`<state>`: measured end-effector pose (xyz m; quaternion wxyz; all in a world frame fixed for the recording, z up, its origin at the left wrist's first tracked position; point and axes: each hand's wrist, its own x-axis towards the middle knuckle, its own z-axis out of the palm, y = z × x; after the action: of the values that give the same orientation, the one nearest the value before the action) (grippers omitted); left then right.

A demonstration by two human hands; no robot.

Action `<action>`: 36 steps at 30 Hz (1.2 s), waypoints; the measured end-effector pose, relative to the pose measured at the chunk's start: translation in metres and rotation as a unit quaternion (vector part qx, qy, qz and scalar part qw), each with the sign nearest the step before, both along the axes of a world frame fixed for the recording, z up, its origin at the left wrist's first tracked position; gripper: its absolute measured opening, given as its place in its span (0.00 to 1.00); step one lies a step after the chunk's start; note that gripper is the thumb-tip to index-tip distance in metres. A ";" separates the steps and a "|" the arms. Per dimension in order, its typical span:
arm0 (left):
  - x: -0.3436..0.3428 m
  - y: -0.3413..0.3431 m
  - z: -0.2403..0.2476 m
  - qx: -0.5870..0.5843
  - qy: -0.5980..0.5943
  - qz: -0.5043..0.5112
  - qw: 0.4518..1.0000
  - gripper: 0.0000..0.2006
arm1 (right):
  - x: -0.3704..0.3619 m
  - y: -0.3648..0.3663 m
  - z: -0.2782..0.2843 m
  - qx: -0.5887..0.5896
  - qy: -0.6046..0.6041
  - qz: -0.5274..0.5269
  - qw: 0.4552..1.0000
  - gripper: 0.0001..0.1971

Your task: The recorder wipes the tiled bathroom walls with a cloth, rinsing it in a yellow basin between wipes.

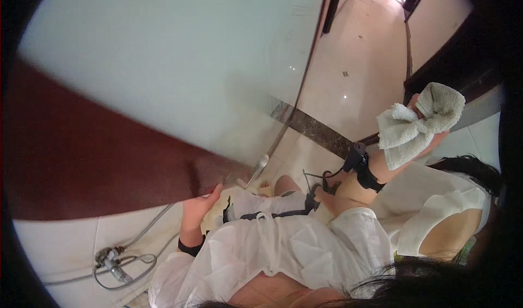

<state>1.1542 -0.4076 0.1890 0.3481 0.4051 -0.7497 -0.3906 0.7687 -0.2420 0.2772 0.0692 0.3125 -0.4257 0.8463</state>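
A large door fills the left, with a frosted glass panel and a dark red wooden frame. My left hand is at the frame's lower edge; its thumb shows and it appears to grip that edge, the other fingers being mostly hidden. Close by, a silver lever handle sticks out of the door. Away to the right, my outstretched right hand holds a pale, bunched towel, which covers most of the fingers. A black strap with a small device sits on my right wrist.
At lower left, a metal water valve with grey hoses is on the white tiled wall. A dark marble threshold crosses the doorway to a pale tiled corridor. Another white-clad figure, perhaps a reflection, shows at right.
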 end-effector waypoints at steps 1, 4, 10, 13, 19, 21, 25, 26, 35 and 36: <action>0.000 0.002 0.001 0.064 0.028 0.002 0.998 0.21 | -0.004 0.004 -0.003 0.071 0.064 -0.012 0.995 0.24; 0.025 -0.007 -0.023 0.083 -0.135 -0.011 0.987 0.27 | -0.006 -0.014 -0.013 0.060 0.039 -0.086 0.994 0.24; 0.130 0.035 -0.058 0.113 -0.029 0.023 0.993 0.26 | -0.002 -0.122 0.013 -0.254 -0.193 -0.098 0.942 0.13; 0.120 0.048 -0.066 0.131 0.047 0.056 0.989 0.26 | -0.054 -0.131 -0.009 -0.237 -0.157 0.086 0.955 0.13; 0.090 0.041 -0.057 0.166 0.196 0.173 0.951 0.25 | -0.200 -0.149 -0.078 0.207 0.018 -0.047 0.977 0.15; 0.089 0.055 -0.060 0.174 0.233 0.201 0.935 0.24 | -0.216 -0.139 -0.074 -0.117 -0.209 0.222 0.945 0.16; 0.063 0.077 -0.129 0.224 0.535 0.152 0.800 0.16 | -0.260 -0.114 -0.071 -0.074 -0.270 0.149 0.948 0.17; 0.054 0.089 -0.161 0.189 0.527 0.307 0.769 0.17 | -0.262 -0.104 -0.065 -0.018 -0.219 0.078 0.972 0.17; 0.038 -0.038 -0.374 0.374 0.389 0.084 0.838 0.15 | -0.242 -0.097 -0.135 0.104 -0.198 -0.047 0.974 0.14; 0.013 -0.065 -0.389 0.397 0.365 0.064 0.840 0.15 | -0.248 -0.094 -0.142 0.114 -0.182 -0.058 0.975 0.14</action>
<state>1.1671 -0.4721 -0.1999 0.4302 0.3833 -0.3216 -0.7514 0.5209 -0.3362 0.1351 0.0034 0.1334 -0.5424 0.8295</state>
